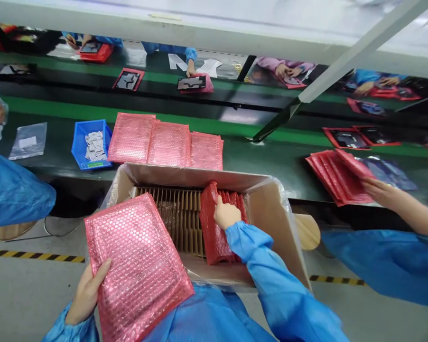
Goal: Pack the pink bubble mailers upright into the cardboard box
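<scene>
My left hand point(88, 289) grips a pink bubble-wrap bag point(135, 256) by its left edge, thumb on top, in front of the box. Whether more bags lie beneath it I cannot tell. My right hand point(228, 213) is inside the open cardboard box point(271, 223), closed on the top of a red bubble-wrap bag point(211, 237) that stands upright in a slot. More red bags point(239, 204) stand upright just right of it. Brown cardboard dividers point(180, 213) with narrow slots fill the left part of the box.
Behind the box, pink bags point(167, 142) lie in overlapping stacks on the green conveyor point(271, 159), beside a blue bin point(79, 147) of small white packets. At right, a co-worker's hand point(381, 190) touches a red bag stack point(337, 178). A slanted metal post point(342, 66) stands beyond.
</scene>
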The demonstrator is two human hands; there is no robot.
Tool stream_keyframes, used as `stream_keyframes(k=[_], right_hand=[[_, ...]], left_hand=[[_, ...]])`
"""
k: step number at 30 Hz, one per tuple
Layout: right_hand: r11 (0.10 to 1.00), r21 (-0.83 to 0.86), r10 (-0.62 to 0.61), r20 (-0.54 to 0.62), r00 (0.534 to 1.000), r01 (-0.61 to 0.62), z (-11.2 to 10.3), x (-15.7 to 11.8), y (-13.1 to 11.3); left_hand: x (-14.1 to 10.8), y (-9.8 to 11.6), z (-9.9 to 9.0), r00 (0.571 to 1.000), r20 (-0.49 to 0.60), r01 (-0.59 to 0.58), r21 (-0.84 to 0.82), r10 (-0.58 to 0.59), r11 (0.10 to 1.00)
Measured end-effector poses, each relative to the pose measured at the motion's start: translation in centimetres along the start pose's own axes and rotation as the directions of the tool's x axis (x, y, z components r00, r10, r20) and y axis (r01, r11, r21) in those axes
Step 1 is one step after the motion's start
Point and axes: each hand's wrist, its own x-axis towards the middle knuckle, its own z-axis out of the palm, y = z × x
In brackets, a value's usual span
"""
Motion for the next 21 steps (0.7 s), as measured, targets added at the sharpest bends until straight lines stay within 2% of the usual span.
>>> stream_keyframes(k=[3,7,11,15,21], right_hand=[[1.000,0.031,-0.006,-0.029,1.000,0.007,-0.1,0.7,-0.5],[0.999,0.040,-0.021,-0.070,0.997,0.024,0.1,-0.3,-0.1],[0.996,0.084,-0.020,-0.064,0.998,0.026,3.2,-0.4,-1.9],[0.990,0.114,-0.088,0.002,0.996,0.087,6.9,-0.7,-3.7],[0.988,0.076,-0.135,0.010,0.991,0.133,7.7,-2.3,-3.2]], left_hand=[[-0.3,0.1,0.2,1.000,-0.007,-0.016,0.009,0.016,1.000],[-1.0,0.3,0.3,0.999,-0.031,-0.042,-0.001,0.042,0.999],[-1.1,0.4,0.2,1.000,0.003,0.020,0.000,-0.020,1.000],[-1.1,-0.1,0.0,1.000,0.027,0.013,-0.009,-0.013,1.000],[-1.6,-1.5,-0.4,1.000,0.008,0.026,-0.069,-0.026,0.997]])
